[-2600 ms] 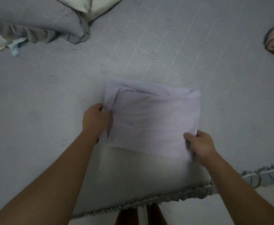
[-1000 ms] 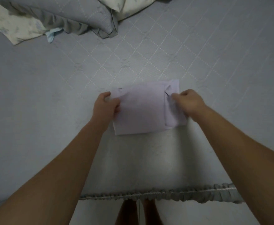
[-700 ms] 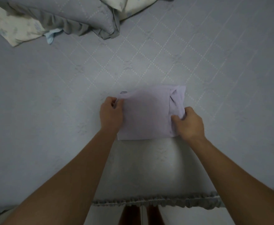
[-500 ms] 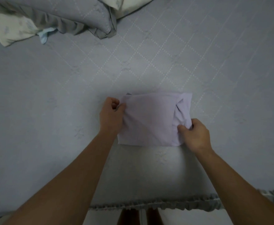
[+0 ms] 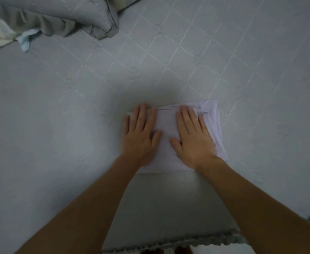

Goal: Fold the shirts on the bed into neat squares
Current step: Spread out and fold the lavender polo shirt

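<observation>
Head view: pale lilac shirt (image 5: pixel 167 125) now a compact folded square on the grey quilted bed (image 5: pixel 224 52), near the ruffled near edge. Both hands lie flat on it, fingers straight — left hand (image 5: pixel 141 132) over its left border, right hand (image 5: pixel 192 136) on the middle-right, pressing. Half a second ago each hand pinched a side edge; that grip is gone, so the fold looks finished and is being smoothed. Right edge still bunched. Rumpled bedding (image 5: pixel 58 17) far left — unchanged.
</observation>
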`<state>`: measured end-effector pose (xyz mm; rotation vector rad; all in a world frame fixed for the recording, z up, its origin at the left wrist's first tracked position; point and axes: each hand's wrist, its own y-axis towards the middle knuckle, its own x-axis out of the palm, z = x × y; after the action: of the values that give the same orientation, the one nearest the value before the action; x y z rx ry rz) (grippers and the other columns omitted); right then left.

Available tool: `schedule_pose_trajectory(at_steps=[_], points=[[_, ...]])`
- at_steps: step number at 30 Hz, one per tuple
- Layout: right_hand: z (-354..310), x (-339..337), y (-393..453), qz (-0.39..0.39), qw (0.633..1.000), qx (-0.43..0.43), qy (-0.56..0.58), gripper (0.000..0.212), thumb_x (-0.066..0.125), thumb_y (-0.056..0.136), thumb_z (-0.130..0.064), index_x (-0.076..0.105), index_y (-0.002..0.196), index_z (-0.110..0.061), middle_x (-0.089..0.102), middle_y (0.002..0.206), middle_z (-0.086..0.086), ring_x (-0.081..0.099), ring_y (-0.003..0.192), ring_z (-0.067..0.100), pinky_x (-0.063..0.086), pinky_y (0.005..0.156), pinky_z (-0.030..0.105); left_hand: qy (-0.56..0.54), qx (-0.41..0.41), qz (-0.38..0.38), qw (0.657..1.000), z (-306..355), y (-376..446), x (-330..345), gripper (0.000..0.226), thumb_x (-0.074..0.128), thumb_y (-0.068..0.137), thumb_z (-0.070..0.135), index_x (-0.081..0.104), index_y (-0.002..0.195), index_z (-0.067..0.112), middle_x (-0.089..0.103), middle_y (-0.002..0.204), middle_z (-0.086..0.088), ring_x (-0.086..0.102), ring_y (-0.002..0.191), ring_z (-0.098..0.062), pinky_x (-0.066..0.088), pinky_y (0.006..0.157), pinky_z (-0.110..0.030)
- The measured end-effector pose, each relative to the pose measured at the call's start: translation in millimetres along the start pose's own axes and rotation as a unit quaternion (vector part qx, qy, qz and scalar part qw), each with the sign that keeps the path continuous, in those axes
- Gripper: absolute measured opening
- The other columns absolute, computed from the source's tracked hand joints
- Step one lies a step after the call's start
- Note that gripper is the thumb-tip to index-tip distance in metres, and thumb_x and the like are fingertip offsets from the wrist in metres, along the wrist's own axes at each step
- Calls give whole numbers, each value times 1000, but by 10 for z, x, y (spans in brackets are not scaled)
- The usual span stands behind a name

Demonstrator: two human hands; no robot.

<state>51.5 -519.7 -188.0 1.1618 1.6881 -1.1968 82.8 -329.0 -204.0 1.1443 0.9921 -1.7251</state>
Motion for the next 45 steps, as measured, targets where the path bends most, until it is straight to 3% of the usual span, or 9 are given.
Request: schedule_pose_trajectory(at_steps=[10, 14, 17, 22, 24, 30, 34, 39, 45], points=[[317, 20, -117, 17, 984, 175, -23, 73, 25, 100, -46, -1, 157, -10, -7, 165, 9, -7, 152, 25, -4, 122, 49, -30, -7, -43, 999, -141, 134, -57, 64, 35, 99, 48, 21, 156, 25, 14, 164, -4, 11, 152, -22, 7, 122, -45], [425, -149, -376, 35, 960, 272, 65, 71, 39, 101, -38, 11, 156, -3, 6, 165, 14, 6, 151, 30, 2, 122, 46, -9, -27, -74, 997, -62, 318, -348, 50, 51, 93, 50, 54, 135, 23, 54, 137, -9, 47, 127, -30, 26, 105, -44], [401, -177, -764, 139, 879, 398, 222, 49, 56, 92, -33, 54, 121, 6, 57, 123, 25, 53, 117, 37, 40, 104, 47, -82, -93, -176, 977, -82, 384, -534, 47, 58, 84, 63, 61, 113, 25, 66, 108, -2, 61, 103, -25, 39, 91, -39], [-230, 1, -1260, 112, 633, 573, 509, 39, 65, 91, -41, 63, 110, -6, 68, 102, 12, 64, 94, 27, 52, 93, 43, -199, -148, -411, 877, -290, 90, -656, 48, 76, 77, 55, 70, 111, 22, 69, 89, 7, 67, 75, -8, 50, 60, -18], [-433, 68, -1297, 99, 622, 544, 554, 40, 70, 89, -37, 60, 116, -11, 68, 101, 4, 65, 92, 19, 54, 82, 36, -243, -151, -466, 837, -320, -77, -590, 51, 80, 75, 51, 69, 116, 23, 72, 101, 8, 69, 91, -12, 57, 76, -27], [-512, 204, -1217, 57, 627, 473, 617, 22, 63, 95, -27, 61, 117, -27, 64, 96, -21, 61, 81, -6, 48, 62, 8, -509, -267, -392, 718, -158, -350, -461, 57, 85, 73, 35, 64, 124, 20, 74, 113, 3, 70, 104, -20, 57, 86, -38], [-465, -60, -1397, 93, 632, 458, 619, 14, 61, 96, -24, 67, 108, -27, 72, 99, -8, 69, 90, 11, 58, 82, 31, -525, -327, -431, 658, 109, -521, -555, 57, 80, 75, 25, 61, 127, 10, 75, 107, -7, 73, 94, -27, 60, 69, -35], [-544, -931, -2101, 152, 652, 436, 601, 16, 53, 101, -27, 64, 112, -28, 71, 101, -9, 68, 92, 6, 56, 77, 21, -525, -275, -425, 685, 800, -801, -1238, 41, 70, 86, 13, 58, 125, 19, 75, 104, -5, 74, 89, -27, 60, 65, -37], [-628, -2132, -3410, 287, 622, 464, 562, 33, 47, 100, -22, 55, 132, -25, 64, 115, -11, 63, 102, 2, 52, 80, 18, -480, -43, -452, 751, 2188, -1197, -2414, 44, 62, 88, 5, 56, 124, 29, 70, 114, 0, 72, 93, -15, 58, 68, -27]])
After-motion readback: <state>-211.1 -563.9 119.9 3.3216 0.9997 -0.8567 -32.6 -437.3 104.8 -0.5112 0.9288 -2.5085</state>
